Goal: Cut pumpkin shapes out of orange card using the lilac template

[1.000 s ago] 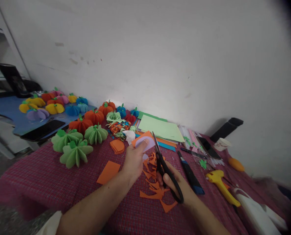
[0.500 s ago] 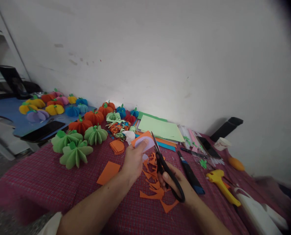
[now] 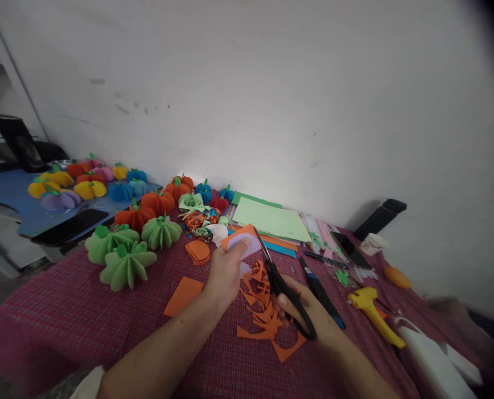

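Observation:
Between thumb and fingers, my left hand (image 3: 225, 277) pinches a piece of orange paper (image 3: 227, 239) with a lilac paper template (image 3: 250, 244) lying on it. My right hand (image 3: 299, 305) grips black-handled scissors (image 3: 284, 291), whose blades reach the right edge of the paper. Curled orange paper scraps (image 3: 263, 318) lie on the checked cloth below the scissors. Left of my left hand are a small stack of rounded orange cutouts (image 3: 197, 252) and an orange paper rectangle (image 3: 183, 295).
Several green paper pumpkins (image 3: 127, 265) stand at left, with more on a blue table (image 3: 5, 191). Paper sheets (image 3: 267, 215) lie by the wall. At right are a utility knife (image 3: 321, 291), a yellow glue gun (image 3: 375, 316) and a paper cup (image 3: 373, 244).
The scissor blades look closer together at the paper's edge, and my right hand's fingers have drawn in slightly. The whole view has shifted a little.

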Motion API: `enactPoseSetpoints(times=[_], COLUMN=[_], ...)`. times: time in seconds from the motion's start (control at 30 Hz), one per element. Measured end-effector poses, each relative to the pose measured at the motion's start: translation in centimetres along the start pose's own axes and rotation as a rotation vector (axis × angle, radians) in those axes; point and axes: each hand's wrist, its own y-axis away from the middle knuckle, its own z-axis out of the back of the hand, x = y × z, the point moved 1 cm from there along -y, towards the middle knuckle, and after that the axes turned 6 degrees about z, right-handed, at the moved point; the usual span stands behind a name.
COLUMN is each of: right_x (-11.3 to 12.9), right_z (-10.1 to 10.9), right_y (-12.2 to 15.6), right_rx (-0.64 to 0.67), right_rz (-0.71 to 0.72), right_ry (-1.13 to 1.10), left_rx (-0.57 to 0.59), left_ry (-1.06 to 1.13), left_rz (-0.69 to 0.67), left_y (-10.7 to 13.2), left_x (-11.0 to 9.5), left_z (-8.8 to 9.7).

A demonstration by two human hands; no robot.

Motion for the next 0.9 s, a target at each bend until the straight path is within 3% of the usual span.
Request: enactPoseSetpoints(times=[0.6, 0.9], right_x=[3.2, 2.1], right_z=[0.3, 1.0], right_y=[0.4, 0.7], right_rx=[0.040, 0.030], right_rz=[0.060, 0.079], right_ry=[0.176, 0.229], left_rx=[0.103, 0.111], left_ry=[-0.004, -0.027], left_rz=[0.084, 0.089], left_y=[0.8, 0.9], left_x=[0.5, 0.6], left_z=[-0.2, -0.3])
